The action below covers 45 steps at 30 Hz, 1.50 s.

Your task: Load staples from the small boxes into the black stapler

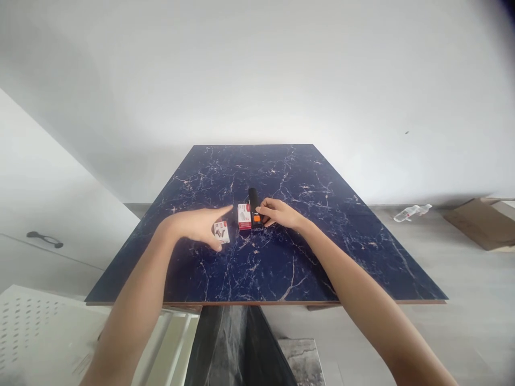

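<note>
My left hand (197, 225) is spread around a small white box (221, 232) with red and dark print. Its index finger points past the box's far side, and its thumb lies along the near side. To the right, a red and white box (244, 216) rests on the table. Right against that box lies a long black object (253, 198) with an orange patch; its exact kind cannot be made out. The thumb and fingers of my right hand (279, 213) are closed on the right side of the black object.
A dark blue marble-patterned table (257, 273) stands against a white wall. On the floor at right are a clear plastic bottle (411, 213) and a cardboard box (478, 222). A white door with a dark handle (45, 239) is at left, above a white perforated panel (44, 327).
</note>
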Each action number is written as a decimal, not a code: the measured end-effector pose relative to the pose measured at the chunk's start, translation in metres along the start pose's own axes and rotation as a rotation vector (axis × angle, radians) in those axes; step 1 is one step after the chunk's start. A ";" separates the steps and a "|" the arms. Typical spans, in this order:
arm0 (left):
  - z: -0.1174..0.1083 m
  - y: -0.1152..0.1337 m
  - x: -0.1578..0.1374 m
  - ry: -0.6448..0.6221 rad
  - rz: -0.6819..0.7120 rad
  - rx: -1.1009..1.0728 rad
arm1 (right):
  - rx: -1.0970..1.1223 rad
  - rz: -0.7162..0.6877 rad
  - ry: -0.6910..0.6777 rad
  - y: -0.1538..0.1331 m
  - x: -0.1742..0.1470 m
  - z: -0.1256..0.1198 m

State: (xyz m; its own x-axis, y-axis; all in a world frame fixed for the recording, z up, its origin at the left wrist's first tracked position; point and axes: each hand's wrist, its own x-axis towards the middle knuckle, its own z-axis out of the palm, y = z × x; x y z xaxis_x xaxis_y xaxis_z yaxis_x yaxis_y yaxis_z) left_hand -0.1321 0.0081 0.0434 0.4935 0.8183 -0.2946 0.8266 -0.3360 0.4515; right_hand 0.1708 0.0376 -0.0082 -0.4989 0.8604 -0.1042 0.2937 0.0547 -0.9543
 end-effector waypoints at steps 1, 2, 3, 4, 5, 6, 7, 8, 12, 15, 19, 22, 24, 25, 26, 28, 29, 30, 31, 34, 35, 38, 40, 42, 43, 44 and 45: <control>0.002 -0.002 0.002 -0.003 0.001 0.017 | 0.003 -0.003 -0.007 0.000 0.000 -0.001; 0.004 -0.003 0.005 0.017 0.004 0.029 | 0.009 -0.004 -0.012 0.000 -0.001 -0.001; 0.006 -0.005 0.010 0.059 0.005 0.037 | 0.016 -0.005 -0.014 -0.001 -0.001 -0.001; 0.008 -0.008 0.016 0.121 -0.001 0.044 | 0.024 -0.004 -0.012 -0.001 -0.001 -0.001; 0.009 -0.010 0.023 0.192 -0.016 0.053 | 0.029 0.000 -0.010 -0.001 -0.001 -0.001; 0.010 -0.013 0.029 0.266 -0.037 0.063 | 0.031 0.005 -0.007 -0.002 -0.001 -0.001; 0.011 -0.015 0.036 0.340 -0.057 0.068 | 0.031 0.010 -0.002 -0.002 -0.001 -0.001; 0.011 -0.017 0.041 0.397 -0.063 0.056 | 0.029 0.014 0.001 -0.003 -0.001 0.000; 0.021 -0.012 0.058 0.520 -0.038 -0.167 | 0.032 0.003 0.002 -0.003 -0.002 0.000; 0.035 0.001 0.066 0.506 0.026 -0.303 | 0.041 -0.011 -0.009 -0.001 -0.001 0.000; 0.048 0.016 0.068 0.448 0.126 -0.316 | 0.048 -0.024 -0.009 0.005 0.001 -0.002; 0.039 0.016 0.059 0.369 0.130 -0.276 | 0.047 -0.026 -0.017 0.008 0.002 -0.002; 0.028 0.012 0.048 0.246 0.144 -0.256 | 0.045 -0.023 -0.015 0.009 0.002 -0.003; 0.024 0.010 0.043 0.184 0.161 -0.231 | 0.043 -0.025 -0.013 0.009 0.002 -0.003; 0.021 0.010 0.038 0.138 0.175 -0.190 | 0.041 -0.029 -0.013 0.009 0.002 -0.002; 0.021 0.010 0.034 0.105 0.172 -0.094 | 0.039 -0.041 -0.014 0.008 0.002 -0.002; 0.023 0.012 0.034 0.114 0.159 -0.055 | 0.039 -0.045 -0.014 0.008 0.002 -0.002; 0.027 0.013 0.035 0.128 0.145 -0.030 | 0.041 -0.046 -0.015 0.008 0.002 -0.003; 0.030 0.015 0.037 0.140 0.134 -0.020 | 0.044 -0.044 -0.014 0.008 0.002 -0.003; 0.038 0.016 0.044 0.161 0.124 -0.028 | 0.055 -0.039 -0.009 0.009 0.002 -0.003; 0.039 0.015 0.046 0.168 0.123 -0.031 | 0.059 -0.039 -0.009 0.010 0.002 -0.003; 0.038 0.010 0.049 0.195 0.121 -0.037 | 0.072 -0.041 -0.014 0.012 0.003 -0.003; 0.038 0.008 0.050 0.213 0.124 -0.044 | 0.068 -0.042 -0.002 0.011 0.002 -0.002; 0.039 0.006 0.051 0.234 0.130 -0.055 | 0.009 -0.052 0.029 0.007 -0.001 -0.001; 0.040 0.005 0.052 0.247 0.138 -0.061 | -0.059 -0.067 0.056 0.005 -0.002 0.001; 0.042 0.004 0.053 0.262 0.148 -0.065 | -0.149 -0.091 0.090 0.003 -0.004 0.002; 0.043 0.003 0.054 0.277 0.161 -0.067 | -0.250 -0.120 0.131 0.001 -0.006 0.004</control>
State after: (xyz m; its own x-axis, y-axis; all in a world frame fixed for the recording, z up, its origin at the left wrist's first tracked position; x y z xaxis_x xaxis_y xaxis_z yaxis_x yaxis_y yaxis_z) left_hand -0.0914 0.0311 -0.0070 0.5164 0.8561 0.0209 0.7201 -0.4473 0.5305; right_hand 0.1707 0.0308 -0.0096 -0.4374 0.8974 0.0574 0.4392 0.2689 -0.8572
